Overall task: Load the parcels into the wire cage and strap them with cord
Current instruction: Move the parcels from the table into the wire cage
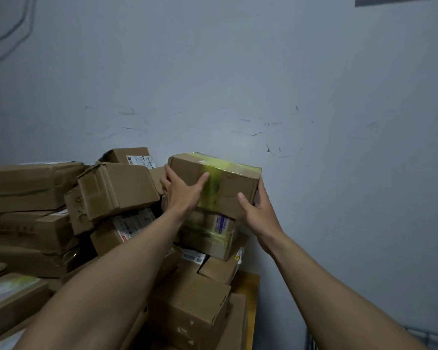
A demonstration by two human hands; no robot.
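A stack of parcels (48,210) occupies the left and centre, against the wall (238,84) behind. The topmost parcel (235,183) sits on a lower parcel (208,236) at the stack's right edge. The left hand (181,192) holds its left corner, the right hand (259,213) its right corner. A wire cage (420,337) lies lower right.

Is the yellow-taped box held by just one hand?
No: the left hand grips the yellow-taped box at its left corner and the right hand at its right corner.
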